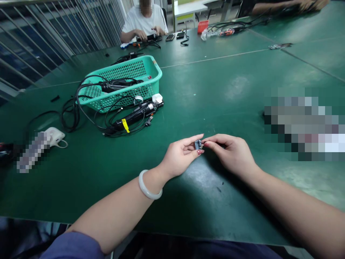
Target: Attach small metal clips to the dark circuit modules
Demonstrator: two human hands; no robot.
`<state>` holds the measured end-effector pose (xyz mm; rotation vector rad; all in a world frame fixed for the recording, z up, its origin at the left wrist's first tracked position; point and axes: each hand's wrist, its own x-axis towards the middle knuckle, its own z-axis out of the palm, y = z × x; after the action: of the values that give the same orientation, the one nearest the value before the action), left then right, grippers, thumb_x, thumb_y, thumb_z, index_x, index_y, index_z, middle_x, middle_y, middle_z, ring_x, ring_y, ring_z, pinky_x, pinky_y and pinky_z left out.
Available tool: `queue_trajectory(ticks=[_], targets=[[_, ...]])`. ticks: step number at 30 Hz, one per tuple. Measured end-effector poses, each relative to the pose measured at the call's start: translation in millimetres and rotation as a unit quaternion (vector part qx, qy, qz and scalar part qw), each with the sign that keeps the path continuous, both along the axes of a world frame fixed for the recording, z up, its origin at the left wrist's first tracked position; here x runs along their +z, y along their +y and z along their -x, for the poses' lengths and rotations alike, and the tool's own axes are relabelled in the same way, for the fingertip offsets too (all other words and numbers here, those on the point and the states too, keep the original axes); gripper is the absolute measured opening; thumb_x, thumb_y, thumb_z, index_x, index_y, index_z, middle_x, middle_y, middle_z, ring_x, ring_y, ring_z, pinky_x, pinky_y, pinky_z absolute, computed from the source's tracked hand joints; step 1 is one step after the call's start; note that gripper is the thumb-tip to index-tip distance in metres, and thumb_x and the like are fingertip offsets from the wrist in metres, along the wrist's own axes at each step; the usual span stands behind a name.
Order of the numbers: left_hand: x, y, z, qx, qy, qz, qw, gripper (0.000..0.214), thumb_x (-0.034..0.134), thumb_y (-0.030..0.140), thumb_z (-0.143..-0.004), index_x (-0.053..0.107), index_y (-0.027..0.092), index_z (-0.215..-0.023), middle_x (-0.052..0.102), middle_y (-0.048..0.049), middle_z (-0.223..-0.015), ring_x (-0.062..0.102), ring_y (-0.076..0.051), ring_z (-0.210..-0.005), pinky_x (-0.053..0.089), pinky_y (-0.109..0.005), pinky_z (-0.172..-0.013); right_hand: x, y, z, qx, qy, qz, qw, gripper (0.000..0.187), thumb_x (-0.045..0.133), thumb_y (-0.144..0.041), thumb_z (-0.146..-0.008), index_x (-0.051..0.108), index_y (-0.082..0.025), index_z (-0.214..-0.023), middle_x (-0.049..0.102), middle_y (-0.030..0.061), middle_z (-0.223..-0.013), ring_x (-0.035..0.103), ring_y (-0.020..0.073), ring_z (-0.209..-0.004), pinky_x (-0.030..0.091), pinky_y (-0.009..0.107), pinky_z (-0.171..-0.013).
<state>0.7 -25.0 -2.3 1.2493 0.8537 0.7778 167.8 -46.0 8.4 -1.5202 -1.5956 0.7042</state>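
Note:
Between the fingers of my left hand (180,156) is a small grey-blue part (198,144) with dark slots along it; its exact kind is too small to make out. My left thumb presses on its near side and the fingers lie behind it. My right hand (231,153) comes in from the right, thumb and index finger pinched at the part's right edge, where a tiny brassy piece shows. Whatever sits inside that pinch is mostly hidden by the fingertips. Both hands hover just over the green table (188,201).
A green basket (121,97) with black corded devices stands left of centre. Before it lies a black handheld device (134,117) with a yellow tag and cables. A white phone case (55,136) is at left, a blurred-out object at right. Across the table a person (144,21) handles a black device.

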Motion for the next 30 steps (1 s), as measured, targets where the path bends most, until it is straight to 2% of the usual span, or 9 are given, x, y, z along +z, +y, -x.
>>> queue_trajectory(ticks=[6,11,16,22,25,30], targets=[[1.6,-4.4,0.6,0.012,0.021,0.001,1.000,0.054,0.066,0.019,-0.075,0.054,0.019,-0.127,0.069,-0.0093,-0.110,0.067,-0.019,-0.095,0.047,-0.042,-0.100,-1.2,-3.8,4.5,0.000,-0.029,-0.027,0.999,0.014,0.058,-0.030,-0.080,0.070,-0.026,-0.074,0.073,0.0019,-0.079,0.067,0.0202,-0.075,0.051,0.033,-0.069],[3.2,-6.1,1.0,0.014,0.055,-0.033,0.998,0.049,0.062,0.019,-0.078,0.055,0.020,-0.126,0.068,-0.0075,-0.112,0.066,-0.020,-0.096,0.047,-0.042,-0.100,0.6,-6.3,6.4,0.007,-0.070,-0.059,0.996,0.015,0.058,-0.030,-0.081,0.069,-0.026,-0.073,0.072,0.0016,-0.077,0.065,0.0185,-0.072,0.049,0.033,-0.067],[3.5,-6.4,1.7,0.007,0.037,-0.034,0.999,0.047,0.061,0.019,-0.079,0.055,0.019,-0.126,0.066,-0.0081,-0.117,0.066,-0.020,-0.099,0.046,-0.041,-0.102,0.8,-6.7,6.3,0.014,-0.062,-0.057,0.996,0.013,0.059,-0.032,-0.081,0.069,-0.024,-0.075,0.069,0.0015,-0.073,0.059,0.0158,-0.064,0.046,0.030,-0.060],[7.4,-6.3,0.3,0.016,0.007,-0.008,1.000,0.044,0.066,0.017,-0.074,0.062,0.017,-0.118,0.071,-0.0081,-0.102,0.068,-0.020,-0.090,0.051,-0.042,-0.095,2.4,-4.7,3.9,0.036,-0.038,-0.059,0.997,0.015,0.059,-0.032,-0.081,0.067,-0.022,-0.073,0.066,0.0022,-0.070,0.056,0.0144,-0.062,0.045,0.028,-0.058],[11.2,-6.8,-0.7,0.020,-0.003,0.006,1.000,0.040,0.068,0.015,-0.071,0.065,0.015,-0.112,0.072,-0.0071,-0.090,0.069,-0.018,-0.082,0.053,-0.040,-0.090,3.1,-3.3,3.0,0.058,-0.009,-0.040,0.997,0.017,0.059,-0.033,-0.080,0.067,-0.022,-0.071,0.067,0.0026,-0.071,0.058,0.0149,-0.064,0.046,0.029,-0.060],[13.5,-4.3,-0.5,0.014,-0.011,0.039,0.999,0.039,0.068,0.011,-0.069,0.066,0.013,-0.108,0.071,-0.0068,-0.083,0.068,-0.016,-0.075,0.054,-0.037,-0.083,4.8,4.0,-6.1,0.100,0.059,0.040,0.992,0.022,0.060,-0.039,-0.078,0.069,-0.021,-0.070,0.071,0.0037,-0.076,0.064,0.0171,-0.070,0.050,0.030,-0.068]])
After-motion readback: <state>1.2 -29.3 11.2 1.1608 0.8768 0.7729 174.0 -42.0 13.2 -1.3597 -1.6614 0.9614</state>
